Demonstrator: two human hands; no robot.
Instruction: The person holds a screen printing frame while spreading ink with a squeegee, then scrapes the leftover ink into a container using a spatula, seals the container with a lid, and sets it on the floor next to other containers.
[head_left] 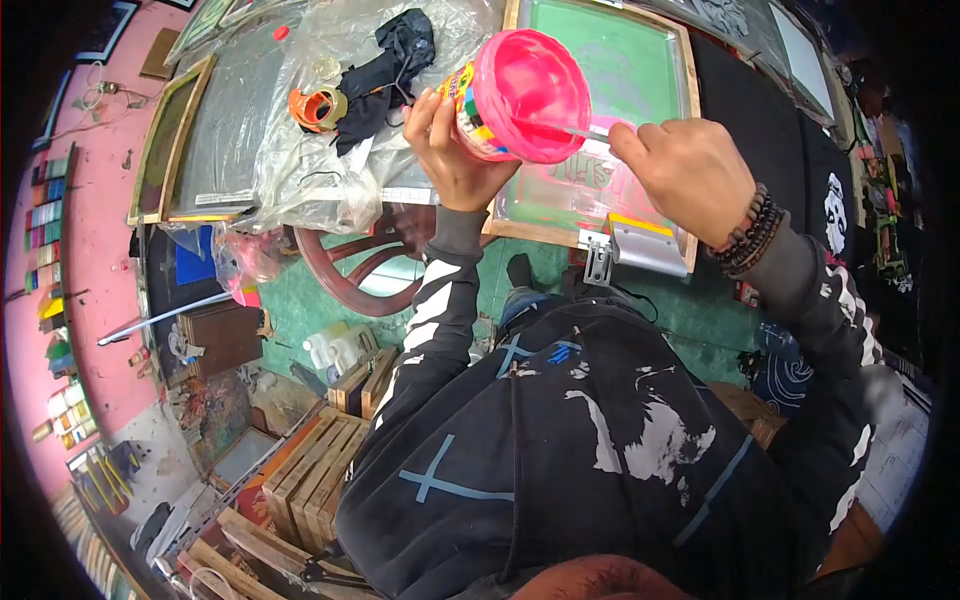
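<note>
My left hand (452, 160) grips a tub of pink ink (490, 130) from its left side, with the open mouth tilted toward me. Pink coats the tub's rim and inner wall. My right hand (690, 175) is closed around a thin metal tool (585, 132), whose far end reaches into the tub. Under both hands lies a wood-framed screen (640, 60) with green mesh and pink smears around some lettering. A squeegee with a yellow edge and metal holder (645, 245) rests at the frame's near edge.
Left of the tub, clear plastic sheeting (290, 170) bears a dark cloth (375, 95) and orange and tan tape rolls (318, 108). A brown wheel (330, 270) is below the table edge. Wooden crates (315, 470) stand at the lower left.
</note>
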